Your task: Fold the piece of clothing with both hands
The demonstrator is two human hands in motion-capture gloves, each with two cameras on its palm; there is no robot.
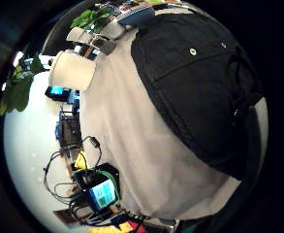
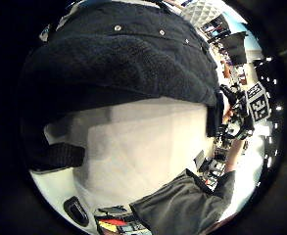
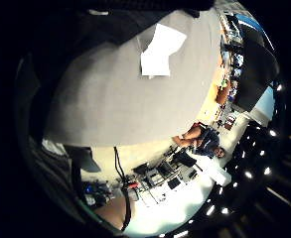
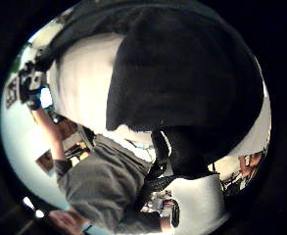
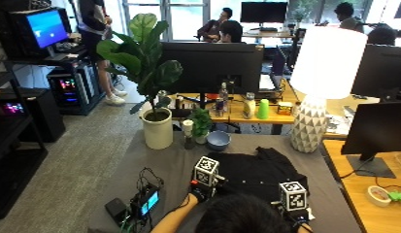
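Outside view: a black garment (image 5: 255, 172) lies spread on the grey table (image 5: 155, 162), centre right of the frame, just ahead of the person's head. The left hand (image 5: 201, 190) sits at the garment's near left edge and the right hand (image 5: 292, 206) at its near right corner. Marker blocks cover both hands, so finger positions cannot be told here. At upper centre a blue bowl (image 5: 218, 140) stands close behind the garment, with a potted plant (image 5: 156, 127) to its left. At upper right, a white lamp (image 5: 309, 121) stands just beside the garment's far right corner. A device with a lit screen (image 5: 145, 201) lies at lower left.

Left little finger side palm view: the garment fills the upper right, with bare tabletop beside it. No fingers show.

Left thumb side palm view: a thick dark fold with snap studs (image 2: 117, 28) fills the upper half, close to the palm. Whether it is gripped cannot be told.

Right little finger side palm view: bare table and a white tag-like patch (image 3: 160, 49) lie at upper centre.

Right thumb side palm view: dark cloth fills the upper right, close to the palm. The grip is not visible.

Risk: a wide swing of the cloth toward the far side could strike the bowl or lamp. Open room lies mainly on the table's left.
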